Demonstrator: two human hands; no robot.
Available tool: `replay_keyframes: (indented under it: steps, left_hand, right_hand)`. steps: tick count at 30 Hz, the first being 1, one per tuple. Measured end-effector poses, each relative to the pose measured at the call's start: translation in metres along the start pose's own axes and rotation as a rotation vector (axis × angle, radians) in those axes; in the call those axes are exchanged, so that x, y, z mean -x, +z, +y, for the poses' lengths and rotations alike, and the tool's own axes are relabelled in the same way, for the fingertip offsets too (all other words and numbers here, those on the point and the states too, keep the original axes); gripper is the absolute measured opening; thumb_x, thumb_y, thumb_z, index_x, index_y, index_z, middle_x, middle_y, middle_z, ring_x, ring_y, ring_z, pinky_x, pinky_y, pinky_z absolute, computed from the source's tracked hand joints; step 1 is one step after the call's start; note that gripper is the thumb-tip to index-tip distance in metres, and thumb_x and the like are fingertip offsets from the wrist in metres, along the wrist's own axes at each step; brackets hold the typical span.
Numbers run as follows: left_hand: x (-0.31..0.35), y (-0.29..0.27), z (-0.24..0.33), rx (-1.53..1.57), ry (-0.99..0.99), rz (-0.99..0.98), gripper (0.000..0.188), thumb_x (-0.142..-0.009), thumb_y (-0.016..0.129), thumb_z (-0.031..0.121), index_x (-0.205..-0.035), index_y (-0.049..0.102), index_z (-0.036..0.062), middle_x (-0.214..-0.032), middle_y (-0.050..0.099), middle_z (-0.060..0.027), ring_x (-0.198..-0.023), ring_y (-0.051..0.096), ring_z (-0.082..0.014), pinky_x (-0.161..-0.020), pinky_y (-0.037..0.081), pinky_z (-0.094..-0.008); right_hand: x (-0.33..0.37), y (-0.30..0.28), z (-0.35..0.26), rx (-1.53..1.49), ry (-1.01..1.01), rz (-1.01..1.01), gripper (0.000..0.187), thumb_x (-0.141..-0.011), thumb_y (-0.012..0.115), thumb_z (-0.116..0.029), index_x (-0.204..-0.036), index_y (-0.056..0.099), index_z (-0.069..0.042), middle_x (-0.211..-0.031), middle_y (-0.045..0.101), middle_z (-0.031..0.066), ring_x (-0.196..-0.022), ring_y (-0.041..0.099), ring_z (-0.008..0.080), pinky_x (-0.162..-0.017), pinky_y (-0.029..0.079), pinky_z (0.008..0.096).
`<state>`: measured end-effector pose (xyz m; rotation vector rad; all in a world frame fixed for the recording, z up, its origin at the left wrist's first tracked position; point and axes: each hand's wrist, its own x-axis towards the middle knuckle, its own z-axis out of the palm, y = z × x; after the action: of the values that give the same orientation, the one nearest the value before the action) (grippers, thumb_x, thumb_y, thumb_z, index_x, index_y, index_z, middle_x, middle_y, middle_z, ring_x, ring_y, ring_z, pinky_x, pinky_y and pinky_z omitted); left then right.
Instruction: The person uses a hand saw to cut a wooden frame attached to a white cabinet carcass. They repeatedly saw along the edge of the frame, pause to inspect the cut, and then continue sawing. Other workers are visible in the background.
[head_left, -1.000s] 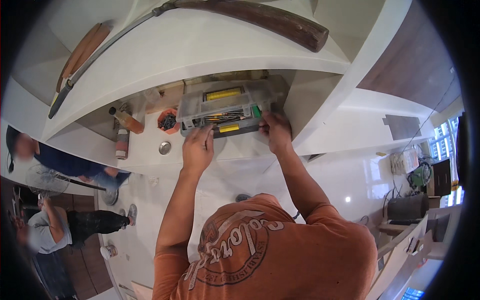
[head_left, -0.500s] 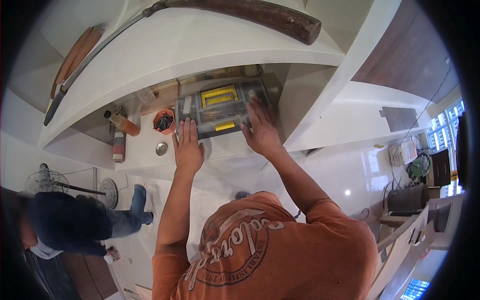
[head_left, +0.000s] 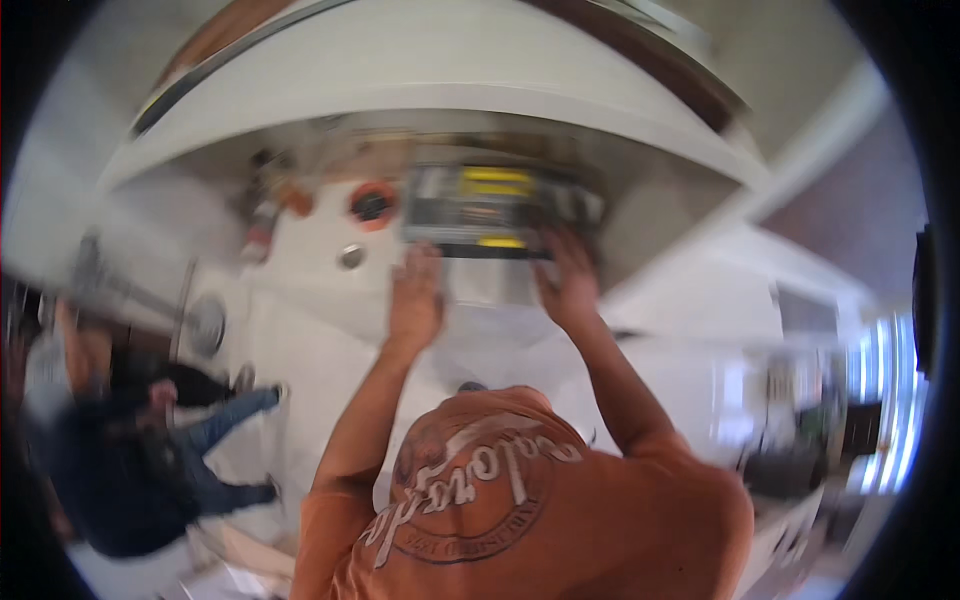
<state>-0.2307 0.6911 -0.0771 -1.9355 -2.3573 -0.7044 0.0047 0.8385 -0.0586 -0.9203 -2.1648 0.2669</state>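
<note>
A dark organizer case (head_left: 450,215) with a see-through lid, yellow handle and yellow latch lies in the cabinet compartment. My left hand (head_left: 415,300) is open, its fingers stretched out at the case's front left corner. My right hand (head_left: 568,280) is also open, its fingertips over the case's right front part. Blur hides whether either hand presses on it. To the left of the case is an orange cup (head_left: 386,190) holding small dark pieces, likely screws or nails. A small round metal tin (head_left: 351,256) sits nearer the front.
A bottle of orange liquid (head_left: 294,198) and a red-and-grey container (head_left: 260,235) stand at the compartment's left. The white shelf (head_left: 430,95) overhangs the case, with long tools on it. At the lower left are a person in dark clothes (head_left: 130,490) and a standing fan (head_left: 205,325).
The view has swung, so the cabinet and case appear farther right and blurred. My left hand has come off the lid toward the case's front edge. More of the other person shows.
</note>
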Motion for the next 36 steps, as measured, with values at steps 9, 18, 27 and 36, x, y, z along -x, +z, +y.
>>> replay_keyframes:
  steps: [9, 18, 27, 36]
  left_hand:
    - [0.175, 0.029, -0.022, 0.349, -0.547, -0.129, 0.040, -0.091, 0.060, 0.014, -0.129, 0.060, 0.0022, -0.121, 0.065, -0.0252, -0.113, 0.062, -0.0416, -0.098, 0.048, -0.0521]
    - [0.278, -0.015, 0.007, 0.348, -1.104, 0.283, 0.035, -0.095, 0.060, 0.021, -0.123, 0.066, 0.0015, -0.111, 0.071, -0.0233, -0.101, 0.067, -0.0426, -0.090, 0.054, -0.0486]
    - [0.459, -0.079, 0.051, -0.128, -1.794, 1.239, 0.032, -0.094, 0.060, 0.015, -0.120, 0.066, -0.0007, -0.098, 0.071, -0.0263, -0.093, 0.068, -0.0431, -0.083, 0.054, -0.0472]
    - [0.550, -0.099, 0.034, -0.764, -1.924, 1.610, 0.060, -0.087, 0.068, 0.012, -0.140, 0.046, -0.0032, -0.134, 0.052, -0.0257, -0.128, 0.045, -0.0449, -0.109, 0.036, -0.0529]
  right_hand:
    - [0.028, 0.043, -0.054, -0.243, -0.072, -1.074, 0.027, -0.095, 0.066, -0.021, -0.084, 0.071, 0.003, -0.073, 0.070, 0.0130, -0.070, 0.068, 0.0234, -0.068, 0.052, 0.0373]
    - [-0.027, 0.149, -0.157, -0.615, -0.447, -1.101, 0.017, -0.093, 0.067, -0.012, -0.100, 0.067, 0.004, -0.085, 0.069, 0.0085, -0.078, 0.064, 0.0143, -0.072, 0.051, 0.0298]
    - [0.071, 0.127, -0.351, -0.992, -0.822, -1.533, 0.017, -0.093, 0.068, -0.013, -0.100, 0.070, 0.003, -0.093, 0.072, 0.0101, -0.085, 0.067, 0.0166, -0.079, 0.053, 0.0309]
    - [0.140, 0.085, -0.467, -0.925, -1.282, -1.712, 0.022, -0.093, 0.069, -0.019, -0.102, 0.071, 0.001, -0.094, 0.072, 0.0122, -0.085, 0.068, 0.0207, -0.078, 0.054, 0.0332]
